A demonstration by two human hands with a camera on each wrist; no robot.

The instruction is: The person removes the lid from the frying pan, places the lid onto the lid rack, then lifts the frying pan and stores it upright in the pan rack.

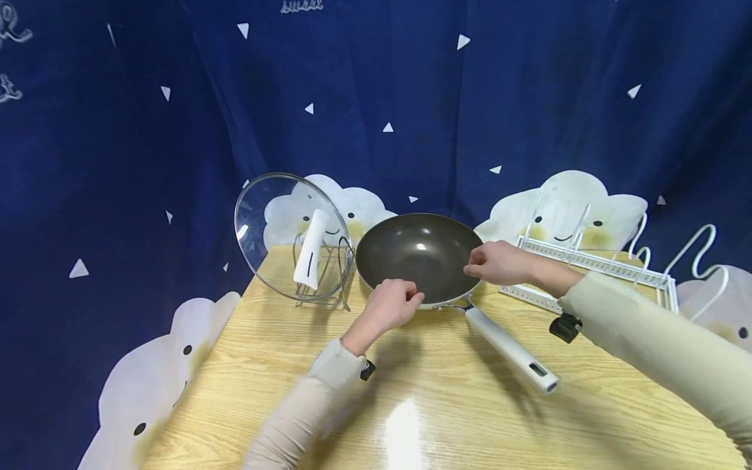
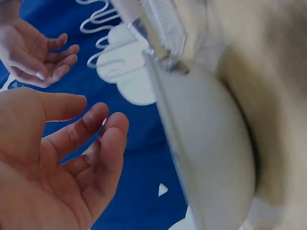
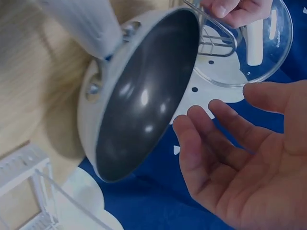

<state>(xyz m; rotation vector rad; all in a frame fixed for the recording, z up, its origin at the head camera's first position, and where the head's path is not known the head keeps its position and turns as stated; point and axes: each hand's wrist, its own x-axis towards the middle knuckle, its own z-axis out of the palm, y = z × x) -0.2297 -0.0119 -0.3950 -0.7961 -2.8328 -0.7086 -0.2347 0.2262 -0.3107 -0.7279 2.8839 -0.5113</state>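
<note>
A wok (image 1: 418,258) with a dark inside, pale outside and long light handle (image 1: 511,349) rests on the wooden table, its handle pointing toward the front right. My left hand (image 1: 392,302) hovers by the near left part of its rim, fingers loosely bent and holding nothing. Over the right side of the rim is my right hand (image 1: 499,262), likewise empty; the right wrist view shows its fingers (image 3: 192,139) relaxed and apart from the wok. Left of the wok, a glass lid (image 1: 267,245) with a white handle (image 1: 311,251) leans upright in a small wire rack (image 1: 343,277).
A white rack (image 1: 599,267) with several curved wire dividers stands on the right of the wooden table (image 1: 458,418). Behind the table hangs a dark blue curtain (image 1: 376,78) printed with clouds and triangles.
</note>
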